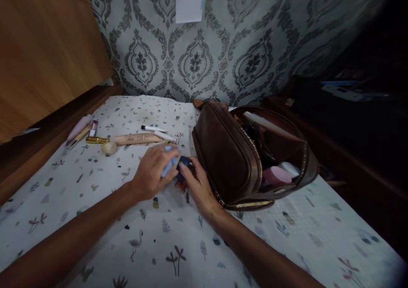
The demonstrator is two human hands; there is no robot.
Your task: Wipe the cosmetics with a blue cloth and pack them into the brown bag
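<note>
In front of me, over the patterned cloth, my two hands meet. My left hand (152, 171) has its fingers closed around a light blue object (168, 165), whose kind I cannot make out. A small dark blue piece (184, 162) is pinched between the thumb and fingers of my right hand (200, 184), touching or close to the light blue object. Just right of my right hand stands a brown leather cosmetic bag (223, 152), unzipped. A pink cylinder (276, 175), a white cylinder (291, 169) and other things show inside it.
Beyond my left hand lie a beige cosmetic tube (137, 139), two white pens, a round cream item (109, 148), a gold tube (97, 139) and several other cosmetics. A wooden panel (54, 46) stands at left. Patterned wallpaper (194, 63) rises behind the cloth-covered surface (153, 245).
</note>
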